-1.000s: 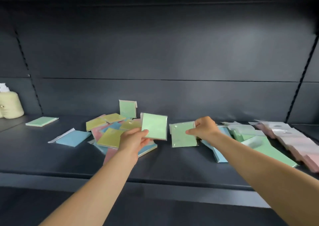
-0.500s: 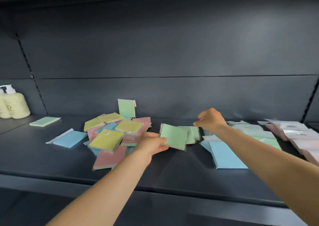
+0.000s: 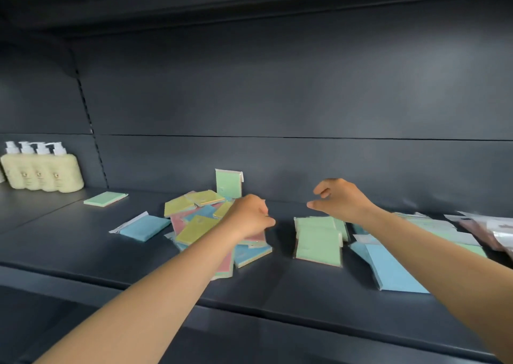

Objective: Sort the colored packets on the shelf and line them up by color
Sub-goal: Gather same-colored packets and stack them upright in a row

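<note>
Two hands' fingers loosely curled, empty | green packets point(image 3: 317, 243) flat, long axis toward back wall

Two bare forearms, no sleeves showing; left hand point(image 3: 248, 219) and right hand point(image 3: 342, 201) wear no gloves, rings or watch.

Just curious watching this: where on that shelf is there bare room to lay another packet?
Bare shelf lies between the bottles, lone green packet and blue packet. The front strip is free. The mixed pile is crowded.
</note>
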Motion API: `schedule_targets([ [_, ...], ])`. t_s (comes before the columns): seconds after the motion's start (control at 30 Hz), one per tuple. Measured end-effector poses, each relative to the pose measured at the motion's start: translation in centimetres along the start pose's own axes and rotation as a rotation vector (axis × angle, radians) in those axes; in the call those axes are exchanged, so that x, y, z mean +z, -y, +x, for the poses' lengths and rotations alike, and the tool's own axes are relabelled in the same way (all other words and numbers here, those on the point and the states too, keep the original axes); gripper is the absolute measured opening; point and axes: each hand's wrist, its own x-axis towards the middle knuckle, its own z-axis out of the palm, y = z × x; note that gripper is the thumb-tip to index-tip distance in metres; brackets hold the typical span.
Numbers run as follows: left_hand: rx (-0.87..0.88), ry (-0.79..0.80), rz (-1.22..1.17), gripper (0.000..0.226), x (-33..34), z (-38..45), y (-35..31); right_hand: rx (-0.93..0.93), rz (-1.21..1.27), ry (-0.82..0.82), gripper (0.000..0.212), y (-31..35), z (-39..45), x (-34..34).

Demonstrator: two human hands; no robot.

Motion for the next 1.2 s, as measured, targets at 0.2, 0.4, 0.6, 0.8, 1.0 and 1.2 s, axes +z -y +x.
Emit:
schedule_targets([
  [0.2,-0.11,-0.128,-0.003,0.026,-7.2,-1.1,9.1,-0.133,-0.023,0.074,0.042,6.6,0.7,3.6],
  [0.4,-0.301,-0.153,0.162,0.067,-10.1,-1.5,19.1,-0.18,-0.032,0.181,0.047,13.4,1.9,8.6],
  [0.6,-0.318,-0.065,0.143,0.09,-10.6,0.5,26.7,-0.053,-0.039,0.217,0.054,18.1,4.7,14.4],
  [0.8,-0.28,0.172,0.192,0.1,-14.6,4.0,32.4,0.194,-0.139,0.149,0.069,20.4,7.8,18.2],
  [1.0,-0.223,0.436,0.204,0.069,-17.5,7.5,34.8,0.354,-0.115,0.143,0.062,21.8,10.8,19.8],
  [1.2,-0.149,0.53,0.212,0.051,-18.2,8.9,35.0,0.46,-0.154,0.158,0.062,22.7,12.9,20.2],
])
